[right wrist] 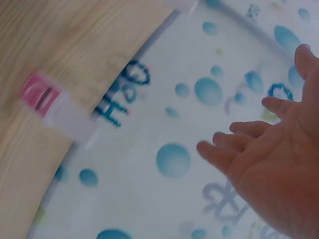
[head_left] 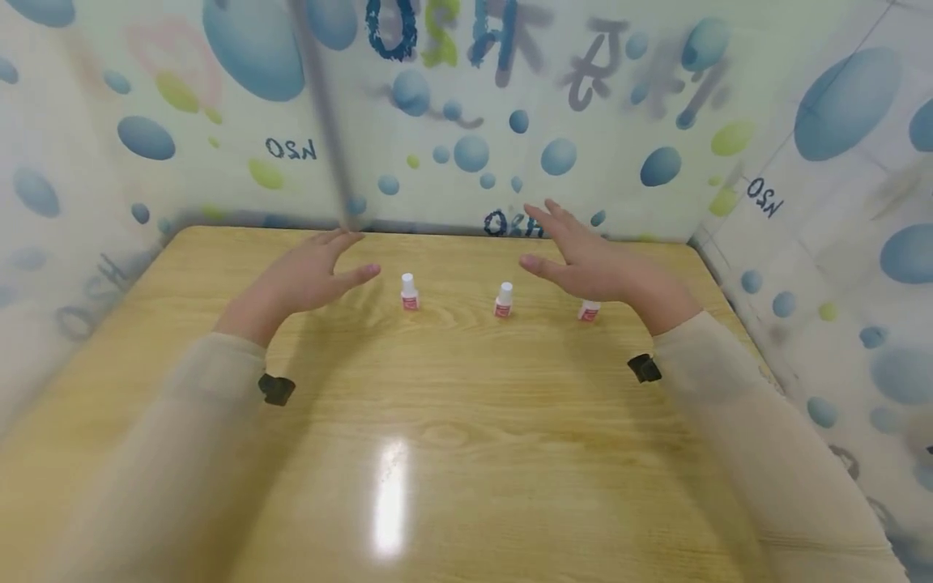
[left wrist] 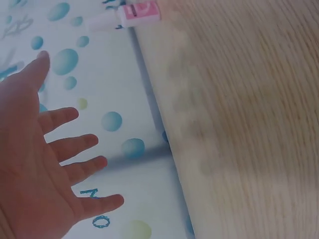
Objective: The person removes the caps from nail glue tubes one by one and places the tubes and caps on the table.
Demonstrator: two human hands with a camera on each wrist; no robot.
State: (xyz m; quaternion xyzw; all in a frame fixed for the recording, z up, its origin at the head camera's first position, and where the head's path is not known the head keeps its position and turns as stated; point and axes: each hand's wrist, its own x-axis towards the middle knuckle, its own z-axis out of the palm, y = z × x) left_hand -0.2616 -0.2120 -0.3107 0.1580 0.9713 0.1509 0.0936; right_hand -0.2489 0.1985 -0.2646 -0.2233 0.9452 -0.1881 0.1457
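Three small white-capped bottles with pink-red labels stand in a row on the wooden table: a left bottle [head_left: 410,293], a middle bottle [head_left: 504,300] and a right bottle [head_left: 589,311]. My left hand [head_left: 309,271] is held over the table left of the row, fingers spread and holding nothing; its palm [left wrist: 30,164] faces a bottle [left wrist: 142,13] at the top of the left wrist view. Above the right bottle, hiding its cap, my right hand [head_left: 594,263] reaches in with straight fingers. In the right wrist view a bottle [right wrist: 47,99] appears apart from that hand's fingertips.
The wooden table [head_left: 452,389] ends against a back wall [head_left: 474,121] printed with blue and green drops. A similar side wall [head_left: 838,243] rises at the right. Small black pieces [head_left: 277,389] sit at both sleeve cuffs.
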